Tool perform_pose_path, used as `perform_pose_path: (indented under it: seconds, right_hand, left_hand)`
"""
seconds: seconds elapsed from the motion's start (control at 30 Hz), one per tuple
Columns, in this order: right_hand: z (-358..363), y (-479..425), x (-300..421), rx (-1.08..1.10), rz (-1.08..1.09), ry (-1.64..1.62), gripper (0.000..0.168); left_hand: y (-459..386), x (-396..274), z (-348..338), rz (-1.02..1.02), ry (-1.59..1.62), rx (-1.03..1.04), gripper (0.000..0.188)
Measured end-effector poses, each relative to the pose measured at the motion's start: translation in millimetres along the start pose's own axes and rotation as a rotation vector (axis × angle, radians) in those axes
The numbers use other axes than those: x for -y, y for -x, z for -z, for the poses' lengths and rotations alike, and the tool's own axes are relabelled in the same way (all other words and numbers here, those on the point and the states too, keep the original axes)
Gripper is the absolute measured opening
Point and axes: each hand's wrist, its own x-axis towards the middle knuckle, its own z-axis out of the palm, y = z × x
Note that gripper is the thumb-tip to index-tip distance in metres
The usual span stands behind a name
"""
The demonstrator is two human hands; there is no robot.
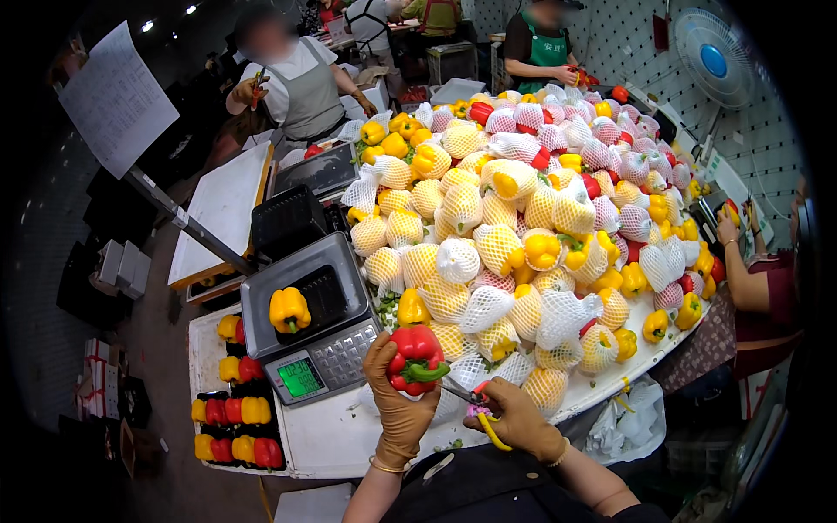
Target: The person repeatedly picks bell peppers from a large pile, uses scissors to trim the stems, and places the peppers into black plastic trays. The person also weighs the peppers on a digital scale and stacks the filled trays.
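My left hand [400, 408], in a brown glove, holds a red bell pepper [413, 353] with its green stem turned to the right. My gloved right hand [523, 418] grips a pair of scissors [489, 428] with yellow and red handles. Their blades point left, close to the stem; whether they touch it I cannot tell. On the digital scale [304, 255] to the left lies a black tray [324, 294] with one yellow bell pepper [288, 310] in it. Beyond my hands rises a heap of red and yellow peppers, many in white foam net sleeves [461, 209].
Trays of red and yellow peppers [239, 450] stand at the left table edge. Stacked black trays [289, 222] sit behind the scale. A metal post [189, 222] holds a written sheet [118, 101]. Co-workers stand around the heap. A plastic bag [628, 421] hangs at right.
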Motion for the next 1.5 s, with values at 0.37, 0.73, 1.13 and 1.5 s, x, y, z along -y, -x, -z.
perform_pose_path:
  seconds: [0.37, 0.73, 1.13, 1.5]
  right_hand:
    - [1.2, 2.9, -26.6, -0.261, -0.004, -0.123, 0.033]
    - [-0.6, -21.0, -6.6, 0.044, 0.347, -0.421, 0.081]
    - [-38.5, -23.6, -41.2, -0.146, -0.301, -1.043, 0.065]
    - [-8.0, -75.4, 19.9, 0.238, 0.364, -0.058, 0.105]
  left_hand:
    - [6.9, 8.7, -2.0, 0.415, 0.443, 0.130, 0.071]
    - [52.2, 66.1, -24.2, 1.051, 1.266, 0.387, 0.053]
    - [54.8, 41.6, -34.9, 0.443, 0.683, 0.193, 0.054]
    - [37.3, 78.9, 9.0, 1.234, 1.748, 0.328, 0.057]
